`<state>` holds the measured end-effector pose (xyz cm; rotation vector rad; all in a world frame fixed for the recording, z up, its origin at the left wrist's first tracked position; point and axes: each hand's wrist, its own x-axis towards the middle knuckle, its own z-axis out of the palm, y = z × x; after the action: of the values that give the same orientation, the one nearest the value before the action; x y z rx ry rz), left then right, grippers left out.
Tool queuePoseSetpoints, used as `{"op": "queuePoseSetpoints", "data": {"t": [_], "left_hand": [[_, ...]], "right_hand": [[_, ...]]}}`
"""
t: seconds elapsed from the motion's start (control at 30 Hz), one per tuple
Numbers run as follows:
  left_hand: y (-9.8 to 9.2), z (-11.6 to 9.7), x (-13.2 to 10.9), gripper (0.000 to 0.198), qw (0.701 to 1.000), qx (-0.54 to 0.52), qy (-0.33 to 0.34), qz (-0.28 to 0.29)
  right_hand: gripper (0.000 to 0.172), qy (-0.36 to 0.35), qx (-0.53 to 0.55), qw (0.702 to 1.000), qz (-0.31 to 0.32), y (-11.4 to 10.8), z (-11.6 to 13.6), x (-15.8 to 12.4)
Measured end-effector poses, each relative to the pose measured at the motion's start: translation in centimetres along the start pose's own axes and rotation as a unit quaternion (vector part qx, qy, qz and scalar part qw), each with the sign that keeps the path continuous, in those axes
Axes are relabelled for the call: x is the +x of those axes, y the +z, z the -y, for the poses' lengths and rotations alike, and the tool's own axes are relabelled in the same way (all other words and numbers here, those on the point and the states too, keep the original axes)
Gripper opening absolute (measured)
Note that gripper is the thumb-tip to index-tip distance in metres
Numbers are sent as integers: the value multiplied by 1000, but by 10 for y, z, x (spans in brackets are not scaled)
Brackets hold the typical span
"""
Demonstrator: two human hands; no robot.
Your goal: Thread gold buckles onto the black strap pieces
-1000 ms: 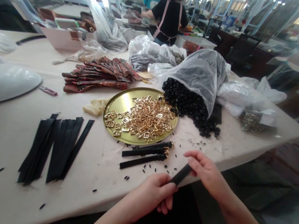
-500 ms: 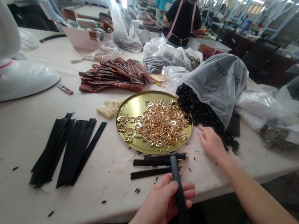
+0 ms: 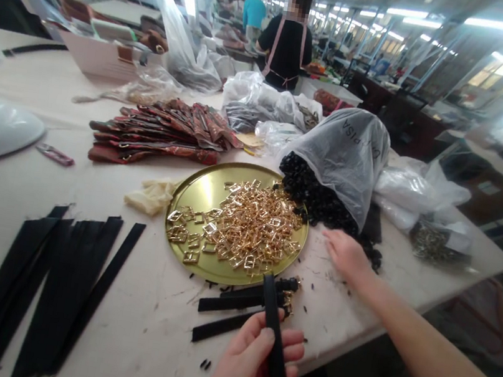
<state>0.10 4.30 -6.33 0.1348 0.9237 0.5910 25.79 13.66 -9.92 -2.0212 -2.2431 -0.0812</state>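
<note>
We see the L hand (image 3: 244, 364) grasping a blk strap (image 3: 277, 356), long axis pointing away from us twd the tray (image 3: 194, 189), w/ the R hand (image 3: 348, 256) nearer the blk pcs (image 3: 315, 185), its grip unclear.

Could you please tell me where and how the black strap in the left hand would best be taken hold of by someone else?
Probably pinch the black strap by its upper end, across the flat width, coming from the far side. That end sticks out free past the thumb of the left hand, whose fingers sit under the middle; the near end runs out of view.
</note>
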Motion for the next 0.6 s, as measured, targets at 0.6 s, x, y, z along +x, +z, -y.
{"op": "queuePoseSetpoints", "data": {"t": [0.6], "left_hand": [[8,11,-13,23,997,51,49,15]], "right_hand": [[11,27,84,996,16,-4,7,6]]}}
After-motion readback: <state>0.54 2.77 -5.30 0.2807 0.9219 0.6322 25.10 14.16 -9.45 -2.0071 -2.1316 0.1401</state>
